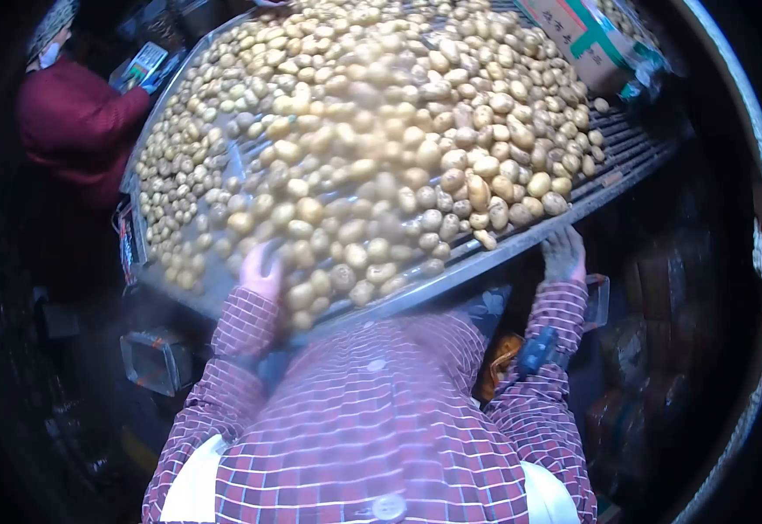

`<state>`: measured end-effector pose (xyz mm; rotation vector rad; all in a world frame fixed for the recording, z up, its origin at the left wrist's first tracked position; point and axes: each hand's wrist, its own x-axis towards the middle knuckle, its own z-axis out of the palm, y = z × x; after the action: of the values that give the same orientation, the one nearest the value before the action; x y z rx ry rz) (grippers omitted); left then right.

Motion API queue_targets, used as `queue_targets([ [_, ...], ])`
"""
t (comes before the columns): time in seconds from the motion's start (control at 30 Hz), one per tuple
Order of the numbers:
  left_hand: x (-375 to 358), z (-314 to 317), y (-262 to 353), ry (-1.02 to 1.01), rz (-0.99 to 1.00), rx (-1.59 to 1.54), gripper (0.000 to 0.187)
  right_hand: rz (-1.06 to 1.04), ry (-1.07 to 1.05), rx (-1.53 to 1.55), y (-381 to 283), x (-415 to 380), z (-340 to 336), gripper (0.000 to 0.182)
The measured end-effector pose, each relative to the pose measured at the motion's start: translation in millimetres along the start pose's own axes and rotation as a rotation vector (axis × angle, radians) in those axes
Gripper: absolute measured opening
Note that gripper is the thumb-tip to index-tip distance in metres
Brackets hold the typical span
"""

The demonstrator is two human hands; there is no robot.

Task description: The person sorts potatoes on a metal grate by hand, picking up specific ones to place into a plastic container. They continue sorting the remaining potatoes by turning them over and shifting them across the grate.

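Note:
A large heap of potatoes (486,166) covers a slatted metal sorting table (451,278) in front of me. My left hand (261,269) is down among the potatoes at the near left of the table. Its fingers are partly hidden and blurred, so I cannot make out whether they grip a potato. On the table's near rim, toward the right, rests my right hand (563,253). It seems to wear a greyish glove, with fingers stretched over the rim and holding nothing.
Beyond the table's left side stands a person in a dark red top (75,118), with a gloved hand at a small light-coloured box (145,63). A cardboard carton (577,44) sits on the far right of the table. Below the left corner is a clear plastic container (156,362).

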<state>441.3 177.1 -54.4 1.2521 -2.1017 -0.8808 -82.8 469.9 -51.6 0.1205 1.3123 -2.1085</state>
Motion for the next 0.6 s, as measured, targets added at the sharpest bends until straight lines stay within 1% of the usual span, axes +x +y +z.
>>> queue_targets([
  [0.03, -2.8, -0.7, -2.6, 0.011, -0.021, 0.036, 0.034, -0.003, -0.052, -0.161, 12.4, -20.2, 66.0, 0.042],
  [0.07, -7.6, 2.4, -10.6, 0.056, -0.048, 0.048, 0.033, -0.002, -0.189, -0.246, 36.7, -12.1, 94.7, 0.044],
  [0.1, -9.5, 2.7, -16.9, 0.059, -0.048, 0.061, 0.033, -0.001, -0.157, -0.422, 52.5, -40.8, 160.1, 0.046],
  [0.13, -11.4, 2.1, -22.8, 0.062, -0.048, 0.073, 0.033, -0.044, -0.393, -0.611, 79.8, -37.4, 184.8, 0.044],
  [0.17, -12.7, -0.2, -26.5, 0.065, -0.049, 0.085, 0.033, -0.037, -0.521, -0.759, 104.4, -49.1, 218.4, 0.041],
  [0.2, -11.4, -7.1, -13.2, 0.054, -0.090, 0.041, 0.033, -0.041, -0.676, -0.988, 117.0, -69.5, 255.2, 0.041],
  [0.23, -13.3, -8.6, -19.0, 0.077, -0.103, 0.042, 0.033, -0.064, -0.816, -1.180, 133.5, -83.5, 285.9, 0.044],
  [0.3, -19.7, -9.9, -37.6, 0.122, -0.131, 0.051, 0.034, -0.439, -0.997, -1.490, 206.3, -79.0, 316.9, 0.043],
  [0.37, -24.6, -14.6, -40.5, 0.151, -0.169, 0.036, 0.033, -0.415, -1.043, -1.916, 222.1, -107.8, 365.6, 0.044],
  [0.4, -25.9, -19.3, -36.0, 0.165, -0.176, 0.054, 0.032, -0.517, -1.009, -2.015, 248.4, -109.0, 366.2, 0.043],
  [0.43, -27.8, -24.5, -35.5, 0.180, -0.185, 0.072, 0.031, -0.478, -1.012, -1.990, 266.6, -102.2, 362.7, 0.045],
  [0.47, -34.6, -23.4, -51.9, 0.235, -0.213, 0.102, 0.030, -0.441, -1.013, -1.969, 272.9, -97.7, 363.3, 0.048],
  [0.5, -34.5, -34.1, -51.2, 0.199, -0.195, 0.072, 0.027, -0.408, -1.011, -1.954, 269.8, -93.0, 365.8, 0.050],
  [0.53, -39.0, -34.8, -64.1, 0.236, -0.281, -0.007, 0.026, -0.352, -1.113, -1.852, 258.1, -82.6, 360.7, 0.052],
  [0.6, -43.5, -43.3, -73.4, 0.229, -0.296, -0.059, 0.022, -0.119, -0.900, -1.355, 209.5, -85.3, 352.8, 0.053],
])
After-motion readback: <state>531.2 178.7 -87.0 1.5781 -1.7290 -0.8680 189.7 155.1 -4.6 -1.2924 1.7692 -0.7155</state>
